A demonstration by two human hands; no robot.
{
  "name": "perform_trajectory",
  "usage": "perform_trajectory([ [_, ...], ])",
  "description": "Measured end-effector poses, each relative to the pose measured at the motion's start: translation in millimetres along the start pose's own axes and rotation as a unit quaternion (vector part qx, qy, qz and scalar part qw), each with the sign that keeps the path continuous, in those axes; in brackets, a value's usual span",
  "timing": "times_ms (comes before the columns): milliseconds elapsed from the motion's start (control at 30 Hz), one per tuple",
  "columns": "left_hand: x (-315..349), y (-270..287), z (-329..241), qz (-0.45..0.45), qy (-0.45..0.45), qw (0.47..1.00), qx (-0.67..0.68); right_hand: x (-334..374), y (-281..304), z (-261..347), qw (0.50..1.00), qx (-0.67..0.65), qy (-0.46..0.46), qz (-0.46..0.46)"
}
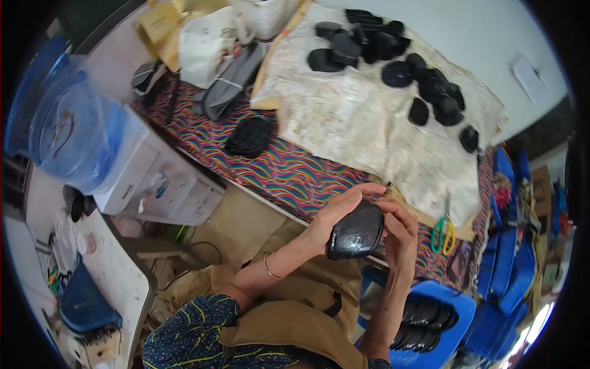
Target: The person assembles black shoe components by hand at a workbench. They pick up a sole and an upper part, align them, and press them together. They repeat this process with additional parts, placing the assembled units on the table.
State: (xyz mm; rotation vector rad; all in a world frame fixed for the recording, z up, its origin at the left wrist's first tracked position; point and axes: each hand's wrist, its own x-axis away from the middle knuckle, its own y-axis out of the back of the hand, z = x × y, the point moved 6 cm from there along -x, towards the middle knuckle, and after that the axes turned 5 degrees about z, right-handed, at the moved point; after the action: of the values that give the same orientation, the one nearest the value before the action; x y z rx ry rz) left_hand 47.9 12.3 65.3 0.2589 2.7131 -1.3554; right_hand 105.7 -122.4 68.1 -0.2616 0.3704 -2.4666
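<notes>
Left hand [332, 216] and right hand [402, 235] are grasping glossy black piece [356, 232] between them, near edge of patterned cloth [295, 172]. Scissors [445, 219] are lying to right; other black pieces [345, 48] are resting on pale sheet [344, 117].

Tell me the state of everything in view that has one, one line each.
Black pad: held, shiny.
Left grip: closed on the pad.
Right grip: curled against the same pad.
Scissors: lying down, open or shut unclear.
Sheet: spread out, stained.
Pads on sheet: loose, mostly clustered.
Pads at lower right: stacked in rows.
Gray pieces: tied together.
Water bottle: mounted on dispenser.
</notes>
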Motion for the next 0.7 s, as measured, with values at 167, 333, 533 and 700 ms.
perform_trajectory([
  [167, 10, 57, -61, -0.116, -0.051, 0.991, -0.041, -31, -6, -40, 0.989, 0.142, 0.040, -0.021],
  [333, 24, 98, -170, -0.295, -0.084, 0.833, -0.460, -17, -54, -14, 0.961, 0.207, 0.183, 0.017],
  [533, -7, 110, -205, -0.387, 0.050, 0.355, -0.849, 42, -75, 59, 0.868, 0.059, 0.469, 0.154],
  [700, -23, 152, -188, -0.384, 0.120, 0.235, -0.885, 60, -51, 87, 0.806, -0.158, 0.567, 0.068],
])
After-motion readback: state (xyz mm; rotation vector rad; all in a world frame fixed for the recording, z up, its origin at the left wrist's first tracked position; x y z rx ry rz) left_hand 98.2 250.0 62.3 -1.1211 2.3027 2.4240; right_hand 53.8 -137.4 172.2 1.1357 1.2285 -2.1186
